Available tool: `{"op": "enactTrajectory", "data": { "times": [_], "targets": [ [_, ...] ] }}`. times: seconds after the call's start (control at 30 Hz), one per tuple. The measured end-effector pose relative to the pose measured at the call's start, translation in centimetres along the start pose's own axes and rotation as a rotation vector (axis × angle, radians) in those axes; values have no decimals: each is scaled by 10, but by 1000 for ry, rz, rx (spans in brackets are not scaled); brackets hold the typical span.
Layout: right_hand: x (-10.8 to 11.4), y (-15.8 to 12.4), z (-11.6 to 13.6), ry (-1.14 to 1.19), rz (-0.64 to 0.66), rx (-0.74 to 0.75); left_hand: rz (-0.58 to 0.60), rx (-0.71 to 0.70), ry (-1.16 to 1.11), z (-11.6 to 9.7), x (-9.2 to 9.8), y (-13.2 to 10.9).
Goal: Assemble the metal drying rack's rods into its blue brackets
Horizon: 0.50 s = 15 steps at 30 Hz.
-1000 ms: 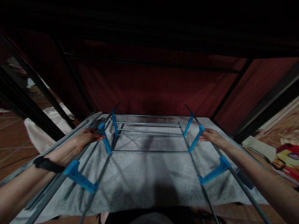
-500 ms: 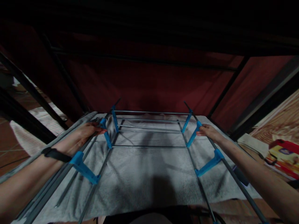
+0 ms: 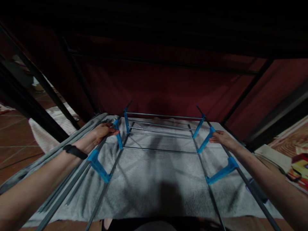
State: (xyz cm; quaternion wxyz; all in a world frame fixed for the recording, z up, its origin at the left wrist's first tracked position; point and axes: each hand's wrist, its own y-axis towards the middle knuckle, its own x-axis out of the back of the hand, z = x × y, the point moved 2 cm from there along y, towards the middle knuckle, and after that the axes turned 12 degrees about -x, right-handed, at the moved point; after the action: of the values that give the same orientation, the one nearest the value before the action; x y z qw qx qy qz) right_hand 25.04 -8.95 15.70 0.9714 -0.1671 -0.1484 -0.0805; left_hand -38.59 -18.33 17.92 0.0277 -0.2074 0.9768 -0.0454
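Note:
A frame of grey metal tubes (image 3: 160, 149) joined by blue plastic brackets lies over a light grey blanket (image 3: 154, 186). My left hand (image 3: 104, 132) is closed round the left long tube at a blue bracket (image 3: 118, 134). On the opposite side, my right hand (image 3: 220, 138) grips the right long tube by the matching bracket (image 3: 207, 140). Nearer to me, one more blue bracket (image 3: 99, 166) sits on the left side and another (image 3: 220, 171) on the right. Several thin crossbars span the far end. A dark band is on my left wrist.
Loose metal tubes (image 3: 74, 189) lie on the blanket at the left. Dark red fabric (image 3: 154, 86) with black bars rises behind the frame. A striped cloth (image 3: 51, 128) is on the tiled floor at left. A red and yellow box (image 3: 300, 168) stands at right.
The whole view has shifted, so frame and hands appear farther right. Both hands remain on the same brackets, with no clear change in their grip.

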Motion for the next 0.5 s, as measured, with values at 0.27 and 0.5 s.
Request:
{"op": "enactTrajectory", "data": {
  "times": [0.27,0.5],
  "targets": [
    [1,-1,-4,51,35,11,-13,49,2,-3,0,-7],
    [14,-21,-3,-75,8,-21,62,-10,61,-8,6,-33]
  ]
}}
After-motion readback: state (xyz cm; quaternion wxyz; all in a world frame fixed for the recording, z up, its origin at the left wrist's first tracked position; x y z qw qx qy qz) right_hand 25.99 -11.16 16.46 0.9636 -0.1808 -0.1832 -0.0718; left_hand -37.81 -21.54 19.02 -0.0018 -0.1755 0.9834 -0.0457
